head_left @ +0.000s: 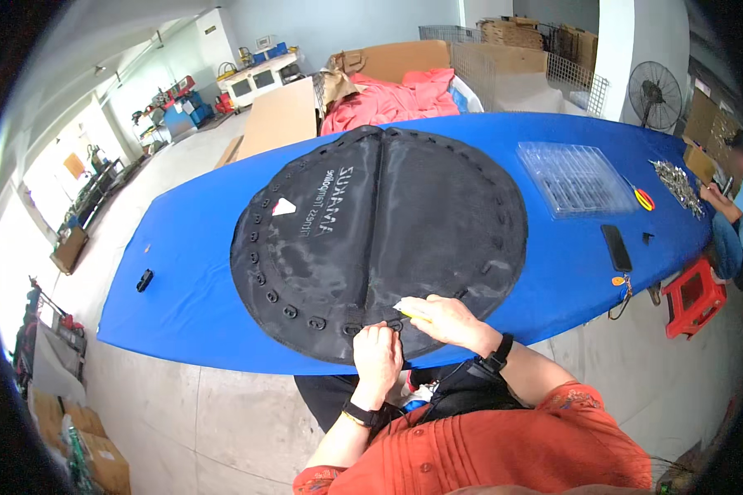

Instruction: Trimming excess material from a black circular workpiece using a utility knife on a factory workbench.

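A large round black trampoline mat (446, 210) lies on a blue-covered table, with small dark rings along its rim and a strap across its middle. My left hand (378, 355) is closed on the mat's near edge, its fingers bunched beside one of the rings. Just to the right, my right hand (447, 319) grips a small yellow tool (415, 311) with a pale tip pointing left over the mat. The tool's exact kind is hard to make out. A scrap of white and red (284, 206) rests on the mat's left half.
On the table's right lie a clear compartment box (571, 177), scissors (642, 198), a dark phone (616, 247) and a heap of metal pieces (677, 188). A small black object (144, 280) sits at the left. Another person (739, 206) is at the far right, behind a red stool (693, 299).
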